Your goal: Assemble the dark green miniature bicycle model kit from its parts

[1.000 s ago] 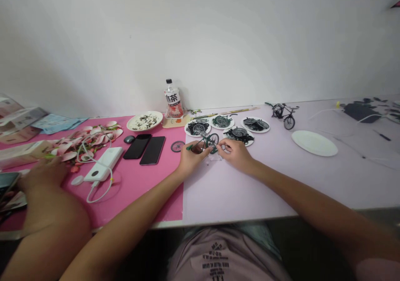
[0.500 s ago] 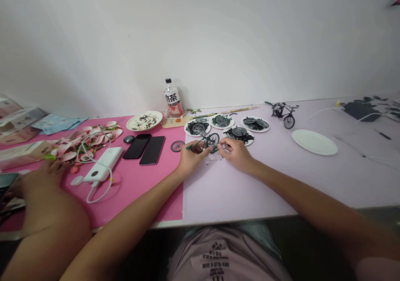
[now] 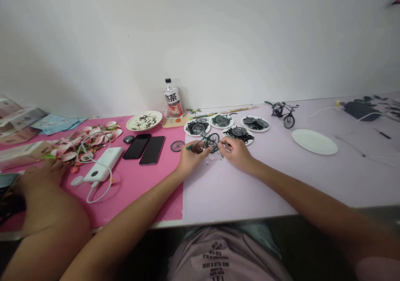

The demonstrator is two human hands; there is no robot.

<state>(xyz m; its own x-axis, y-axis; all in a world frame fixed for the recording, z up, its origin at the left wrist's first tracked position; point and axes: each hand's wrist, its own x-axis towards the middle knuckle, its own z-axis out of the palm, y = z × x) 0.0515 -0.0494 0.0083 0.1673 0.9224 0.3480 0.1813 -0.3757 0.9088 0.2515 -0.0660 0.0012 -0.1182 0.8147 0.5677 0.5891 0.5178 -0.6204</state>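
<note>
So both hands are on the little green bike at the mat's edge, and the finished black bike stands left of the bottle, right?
Not quite. In the head view both hands, left and right, are on the green bike, but the black bike stands to the right of the bottle, beyond the parts plates, not left of it.

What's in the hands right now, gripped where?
Both hands hold a small green model bicycle over the table. The left hand pinches its frame end; the right hand has fingertips at the wheel end. The exact contact is too small to tell.
</note>
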